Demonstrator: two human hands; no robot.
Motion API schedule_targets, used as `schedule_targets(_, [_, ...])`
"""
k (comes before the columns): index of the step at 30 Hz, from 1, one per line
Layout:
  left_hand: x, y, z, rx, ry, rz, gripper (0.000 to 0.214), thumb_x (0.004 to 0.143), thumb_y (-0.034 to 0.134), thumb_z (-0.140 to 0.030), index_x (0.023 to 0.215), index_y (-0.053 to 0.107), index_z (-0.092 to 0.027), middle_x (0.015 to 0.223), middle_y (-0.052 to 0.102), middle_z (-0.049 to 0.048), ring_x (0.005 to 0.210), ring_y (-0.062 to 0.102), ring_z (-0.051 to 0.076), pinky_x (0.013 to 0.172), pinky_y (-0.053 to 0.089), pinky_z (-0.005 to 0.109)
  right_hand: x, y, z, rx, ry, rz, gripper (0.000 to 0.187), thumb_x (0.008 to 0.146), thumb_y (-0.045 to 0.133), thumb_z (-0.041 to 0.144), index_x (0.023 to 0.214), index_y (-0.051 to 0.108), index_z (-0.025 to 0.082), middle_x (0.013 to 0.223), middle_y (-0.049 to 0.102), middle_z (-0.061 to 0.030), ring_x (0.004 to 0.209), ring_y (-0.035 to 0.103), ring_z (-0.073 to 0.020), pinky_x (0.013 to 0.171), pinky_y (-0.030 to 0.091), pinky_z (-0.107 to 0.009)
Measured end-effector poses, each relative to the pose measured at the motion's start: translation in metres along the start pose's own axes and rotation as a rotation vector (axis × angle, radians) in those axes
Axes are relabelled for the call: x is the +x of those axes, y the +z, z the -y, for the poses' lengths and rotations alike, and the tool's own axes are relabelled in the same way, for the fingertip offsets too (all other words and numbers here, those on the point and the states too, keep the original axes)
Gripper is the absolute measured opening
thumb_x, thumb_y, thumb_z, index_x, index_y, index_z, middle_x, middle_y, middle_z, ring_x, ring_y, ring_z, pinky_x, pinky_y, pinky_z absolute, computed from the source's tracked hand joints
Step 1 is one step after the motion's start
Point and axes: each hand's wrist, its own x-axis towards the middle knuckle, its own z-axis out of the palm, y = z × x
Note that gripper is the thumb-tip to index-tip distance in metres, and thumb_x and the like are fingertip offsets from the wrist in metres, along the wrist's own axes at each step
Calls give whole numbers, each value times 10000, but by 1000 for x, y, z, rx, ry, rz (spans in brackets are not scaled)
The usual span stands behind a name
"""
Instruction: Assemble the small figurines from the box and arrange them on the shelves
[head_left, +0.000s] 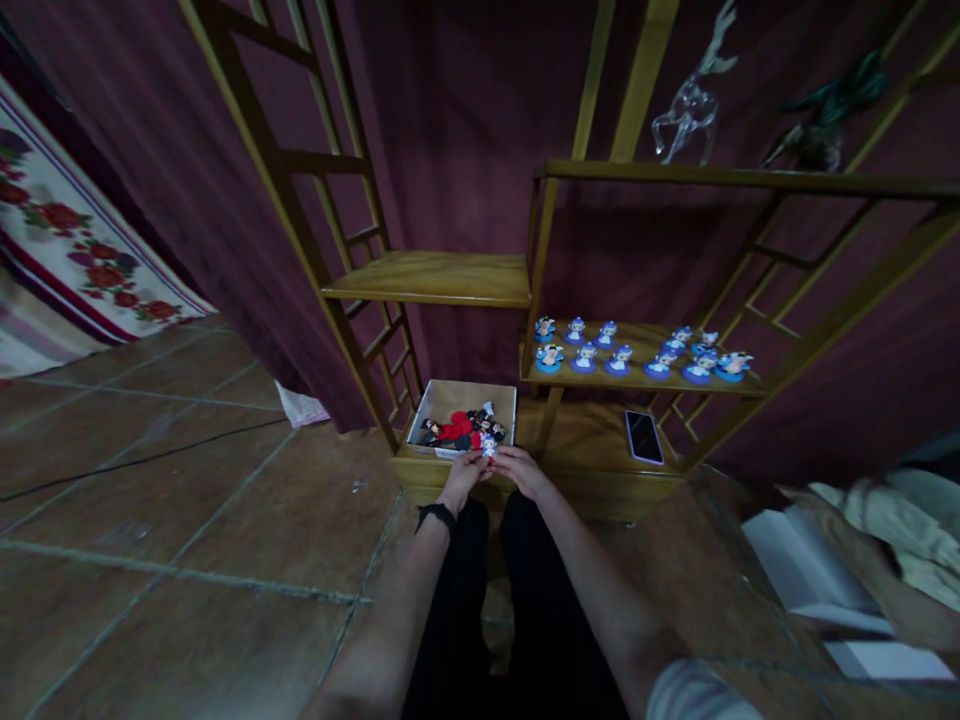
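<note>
Both hands meet in front of a small cardboard box [463, 397] on the lowest shelf board. My left hand [465, 471] and my right hand [519, 468] pinch together around a small blue-and-white figurine [489, 446] held between the fingertips. The box holds several small figures, some red and black. On the shelf [637, 378] above and to the right stand several similar figurines [619, 358] on blue bases, in two rows. A black watch band sits on my left wrist.
A wooden shelving unit [442, 278] stands against a dark red curtain. A phone [644, 436] lies flat on the bottom board. A glass deer [694, 105] stands on the top shelf. Floral fabric [71, 250] hangs left; white boxes [806, 570] and cloth lie at right.
</note>
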Motion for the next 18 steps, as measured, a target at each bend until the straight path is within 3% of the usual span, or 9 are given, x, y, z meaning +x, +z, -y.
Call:
schedule_targets(8, [-5, -2, -10, -123, -60, -30, 147, 707, 680, -234, 798, 622, -135, 721, 668, 42, 629, 633, 97, 651, 523, 235, 3, -3, -2, 5, 6, -23, 293, 595, 757, 273, 854, 661, 175, 843, 690, -45, 746, 647, -141, 761, 506, -294])
schedule_targets(18, [-5, -4, -9, -141, -62, -66, 105, 678, 671, -106, 749, 595, -109, 617, 636, 23, 546, 609, 83, 592, 520, 209, 0, -2, 1, -21, 31, 17, 282, 590, 760, 258, 834, 665, 155, 871, 688, -55, 756, 638, -133, 772, 492, -284])
